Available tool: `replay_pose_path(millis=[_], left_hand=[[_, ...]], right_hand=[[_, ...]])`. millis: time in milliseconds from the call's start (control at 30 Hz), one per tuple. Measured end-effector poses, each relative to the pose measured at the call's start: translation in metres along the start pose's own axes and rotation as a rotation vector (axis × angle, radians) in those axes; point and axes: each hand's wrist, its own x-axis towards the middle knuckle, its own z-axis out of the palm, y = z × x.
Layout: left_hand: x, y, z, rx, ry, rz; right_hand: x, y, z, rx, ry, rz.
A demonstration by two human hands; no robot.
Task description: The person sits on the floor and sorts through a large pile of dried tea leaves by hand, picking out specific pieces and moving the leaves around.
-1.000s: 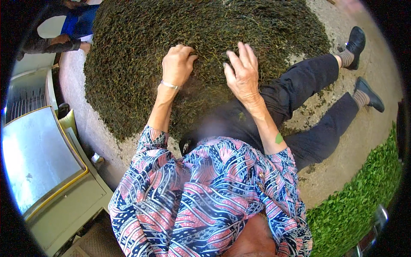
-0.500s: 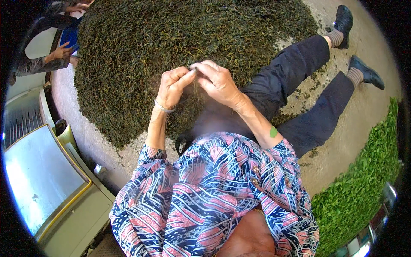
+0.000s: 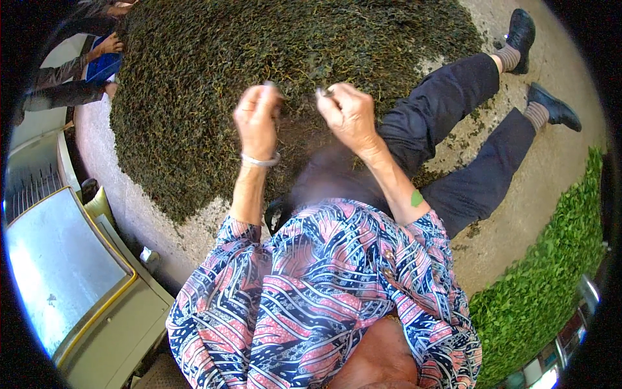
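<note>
A broad heap of dark, withered-looking tea leaves and yellowish stems [image 3: 188, 110] lies on the floor in front of me. Over its near side my left hand [image 3: 257, 123], with a pale bracelet at the wrist, is closed and slightly blurred; whatever its fingers hold is hidden. Apart from it, to the right, my right hand [image 3: 350, 117] is closed in a pinch, with a small dark bit at the thumb and fingertips that I cannot make out. A green leaf [image 3: 416, 198] sticks to my right forearm.
My outstretched legs [image 3: 447, 97] lie along the heap's right side. Fresh green leaves [image 3: 538, 292] are spread at the lower right. A machine with a shiny metal top [image 3: 65, 266] stands at the left. At the upper left, another person's hand [image 3: 111, 44] is at a blue container [image 3: 103, 67].
My hands, together before, have moved apart, the right one to the right and both slightly up. The other person's hand at the left has moved up beside the blue container.
</note>
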Motion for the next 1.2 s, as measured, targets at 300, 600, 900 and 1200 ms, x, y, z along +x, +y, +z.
replay_pose_path(millis=[300, 600, 900, 1200], left_hand=[[0.011, 0.009, -0.003, 0.563, 0.01, 0.537], [0.009, -0.005, 0.045, 0.393, -0.22, 0.43], [0.049, -0.002, 0.04, 0.697, -0.058, 0.44], [0.172, 0.033, 0.128, 0.549, -0.419, 0.187]], right_hand=[[0.033, 0.064, 0.016, -0.327, -0.31, -0.136], [0.02, 0.011, -0.016, 0.801, -0.213, 0.622], [0.029, 0.031, -0.023, 0.354, 0.013, 0.16], [0.074, 0.191, -0.092, -0.062, 0.762, 0.775]])
